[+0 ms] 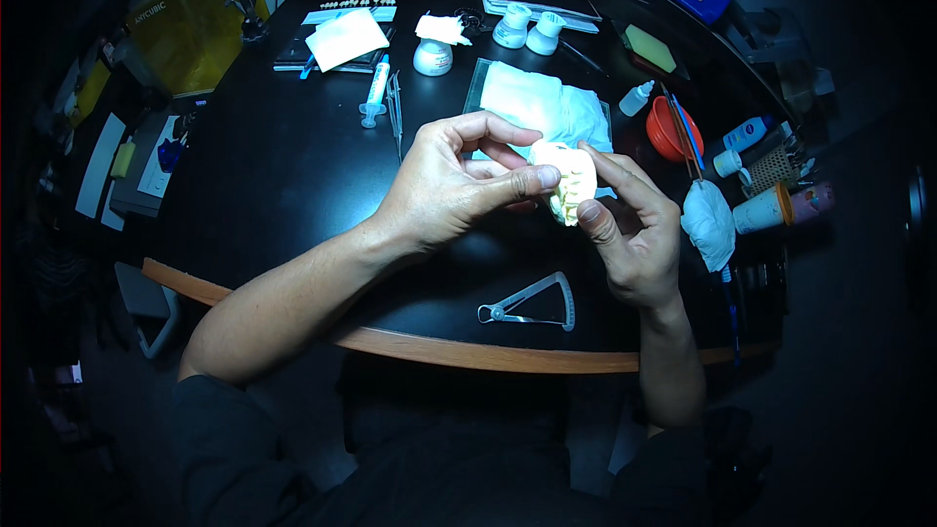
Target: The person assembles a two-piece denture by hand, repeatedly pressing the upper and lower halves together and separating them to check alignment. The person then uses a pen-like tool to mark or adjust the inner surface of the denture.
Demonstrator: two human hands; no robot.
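Between my two hands, above the dark table, is a pale yellowish dental cast with tooth-like bumps along it. My left hand pinches its left side, the thumb lying across the front. On its right side, the fingers and thumb of my right hand grip the edge. A white tissue on a glass plate lies just behind the cast. Closer to me, a metal dial caliper rests on the table. My fingers hide parts of the cast.
Tweezers and a syringe lie left of the tissue. White jars stand at the back. At the right are a red bowl with brushes, a dropper bottle and a crumpled tissue. A wooden edge borders the table's front.
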